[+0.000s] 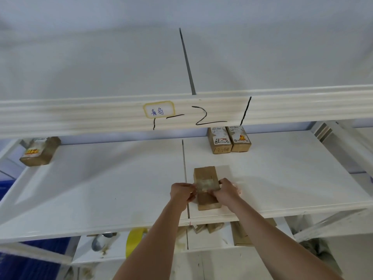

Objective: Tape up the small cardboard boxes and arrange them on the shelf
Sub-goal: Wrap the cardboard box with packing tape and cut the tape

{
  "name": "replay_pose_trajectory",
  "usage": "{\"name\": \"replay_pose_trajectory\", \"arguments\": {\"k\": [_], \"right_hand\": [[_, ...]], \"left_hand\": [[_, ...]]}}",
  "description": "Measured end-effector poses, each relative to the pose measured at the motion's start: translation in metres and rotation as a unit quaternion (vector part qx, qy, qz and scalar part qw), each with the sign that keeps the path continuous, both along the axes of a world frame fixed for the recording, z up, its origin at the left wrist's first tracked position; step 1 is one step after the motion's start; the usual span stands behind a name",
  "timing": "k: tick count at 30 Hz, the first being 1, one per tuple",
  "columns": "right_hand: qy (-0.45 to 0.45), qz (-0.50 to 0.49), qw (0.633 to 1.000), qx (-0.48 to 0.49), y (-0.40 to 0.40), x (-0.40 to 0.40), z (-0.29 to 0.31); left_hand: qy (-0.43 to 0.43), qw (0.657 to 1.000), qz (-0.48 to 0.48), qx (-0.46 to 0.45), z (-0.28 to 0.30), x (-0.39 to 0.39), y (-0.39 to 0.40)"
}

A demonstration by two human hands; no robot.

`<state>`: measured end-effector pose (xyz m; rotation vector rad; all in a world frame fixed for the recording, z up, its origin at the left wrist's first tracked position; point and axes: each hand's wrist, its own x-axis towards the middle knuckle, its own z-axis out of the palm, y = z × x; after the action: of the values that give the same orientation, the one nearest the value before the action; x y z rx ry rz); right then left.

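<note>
A small brown cardboard box (205, 174) lies on the white shelf (101, 188), near its front edge. A strip of clear tape (205, 185) stretches across the box's top. My left hand (181, 191) pinches the tape's left end beside the box. My right hand (227, 190) pinches the right end and rests against the box's right side. Two taped boxes with labels (230, 139) stand side by side at the back of the shelf. Another labelled box (39, 151) lies at the far left.
An upper shelf beam (80, 116) with a handwritten label crosses above the working shelf. On the lower shelf sit a yellow tape roll (133, 241), a grey roll (99, 242) and several cardboard boxes (240, 233). A pink thing (238, 187) peeks from behind my right hand.
</note>
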<state>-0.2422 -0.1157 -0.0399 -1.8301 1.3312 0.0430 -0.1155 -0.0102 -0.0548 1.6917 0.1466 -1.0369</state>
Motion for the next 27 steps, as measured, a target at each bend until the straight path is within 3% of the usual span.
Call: {"name": "replay_pose_trajectory", "arguments": {"k": [9,16,21,27], "right_hand": [[-0.012,-0.034,0.999,-0.013,-0.005,-0.002,-0.005],[-0.024,-0.042,0.999,-0.014,-0.005,-0.001,-0.009],[-0.031,-0.054,0.998,-0.008,-0.004,-0.001,-0.011],[-0.034,-0.068,0.997,0.019,-0.006,0.0,-0.011]], "left_hand": [[0.043,0.998,0.04,-0.019,-0.013,-0.004,0.004],[0.144,0.989,0.033,-0.004,-0.011,-0.004,0.001],[0.031,0.991,0.051,0.117,-0.014,-0.015,-0.006],[-0.064,0.99,0.089,0.089,-0.014,-0.032,-0.003]]}}
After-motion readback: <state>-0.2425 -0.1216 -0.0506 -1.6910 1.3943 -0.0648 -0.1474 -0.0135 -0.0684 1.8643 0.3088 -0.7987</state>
